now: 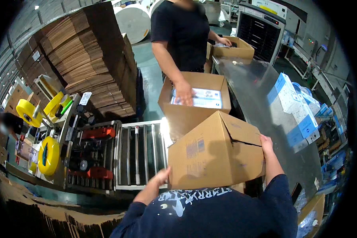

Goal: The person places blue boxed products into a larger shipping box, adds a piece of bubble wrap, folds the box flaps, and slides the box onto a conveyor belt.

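A brown cardboard box (198,158) is tilted in front of my chest, its top flaps folded over and a gap showing between them. My left hand (162,175) grips its lower left side. On its right edge, by the flap, my right hand (266,143) has hold of it. Just beyond stands a second cardboard box (190,116) with its top open. White and blue packages (205,98) lie inside that one, and a co-worker's hand (183,92) rests on them.
A roller conveyor (144,148) with a red and black machine (93,152) is at left, beside yellow tape rolls (48,156). Behind rises a tall stack of flat cardboard (81,55). To the right runs a dark table (261,93) with white and blue cartons (283,93). The co-worker (180,39) stands opposite.
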`<state>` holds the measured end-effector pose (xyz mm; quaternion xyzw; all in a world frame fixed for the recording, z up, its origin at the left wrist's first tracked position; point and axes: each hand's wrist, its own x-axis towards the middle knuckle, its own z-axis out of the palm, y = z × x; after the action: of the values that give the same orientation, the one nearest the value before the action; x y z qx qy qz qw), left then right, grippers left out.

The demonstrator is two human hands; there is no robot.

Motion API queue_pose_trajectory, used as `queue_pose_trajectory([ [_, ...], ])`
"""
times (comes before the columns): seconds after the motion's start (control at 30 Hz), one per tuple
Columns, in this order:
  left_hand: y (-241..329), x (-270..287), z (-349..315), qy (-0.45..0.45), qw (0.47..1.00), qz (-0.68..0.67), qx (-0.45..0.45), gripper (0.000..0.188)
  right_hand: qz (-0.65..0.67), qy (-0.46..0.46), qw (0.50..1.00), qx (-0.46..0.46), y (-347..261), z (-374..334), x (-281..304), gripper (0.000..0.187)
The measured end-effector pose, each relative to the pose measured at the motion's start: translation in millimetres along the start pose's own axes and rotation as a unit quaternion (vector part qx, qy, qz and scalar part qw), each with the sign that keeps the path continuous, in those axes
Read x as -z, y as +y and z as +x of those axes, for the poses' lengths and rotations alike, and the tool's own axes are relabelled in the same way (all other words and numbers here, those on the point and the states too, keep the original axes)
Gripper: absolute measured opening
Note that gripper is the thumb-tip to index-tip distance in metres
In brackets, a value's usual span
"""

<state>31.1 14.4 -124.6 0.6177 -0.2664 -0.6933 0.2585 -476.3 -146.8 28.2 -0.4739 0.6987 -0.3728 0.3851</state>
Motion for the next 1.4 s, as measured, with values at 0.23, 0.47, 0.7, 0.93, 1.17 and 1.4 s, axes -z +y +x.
queue_pose_trajectory([
  [0.23,82.4,122.8,-179.1,0.115,0.956,-0.102,-0.250,0.027,0.236,-0.194,0.904,-0.299,9.2,-66.4,-128.7,0.069],
  [0.47,191.2,-46.9,-155.3,-0.360,0.827,0.299,-0.312,0.051,0.264,-0.366,0.892,-0.016,-148.5,-129.2,-135.6,0.069],
  [0.7,152.0,6.9,-77.7,-0.049,0.933,0.330,-0.137,0.047,-0.650,-0.089,0.727,0.202,-61.1,-88.1,-63.2,0.060],
  [0.93,-24.5,63.4,-22.1,0.178,0.929,0.221,-0.238,0.086,-0.368,-0.235,0.899,-0.012,54.7,-97.4,-111.6,0.086],
  [1.17,44.2,-40.2,0.3,0.111,0.927,0.280,-0.224,0.099,-0.399,-0.391,0.829,0.009,-16.0,-23.9,-41.0,0.046],
  [1.4,30.4,-107.0,37.7,0.237,0.894,0.277,-0.261,0.086,-0.381,0.118,0.892,0.212,-83.8,151.5,121.2,0.040],
])
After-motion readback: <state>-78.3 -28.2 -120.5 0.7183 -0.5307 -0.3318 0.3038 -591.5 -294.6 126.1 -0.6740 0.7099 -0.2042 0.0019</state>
